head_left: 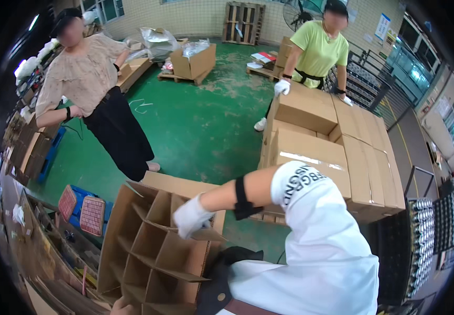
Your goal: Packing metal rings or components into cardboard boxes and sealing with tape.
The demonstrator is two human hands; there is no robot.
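Note:
An opened cardboard box [107, 239] stands low in front of me, with a cardboard divider [159, 239] splitting its inside into several cells. Those cells that I can see into hold nothing. Over the box's right side, my right hand [191, 216] in a white glove is closed at the top of the divider; its fingertips are partly hidden. My left hand [123, 306] shows only in part at the lower edge of the view. Bare fingers there are bent against the near end of the divider. One box flap [177, 186] spreads outward at the far side.
Closed cartons [311, 157] are stacked at the right, where a co-worker in a green shirt [318, 52] rests both hands. Another person [88, 79] stands at the left. Flat cardboard leans at the lower left, beside a blue stool [84, 210]. A filled carton [194, 60] sits on a pallet farther back.

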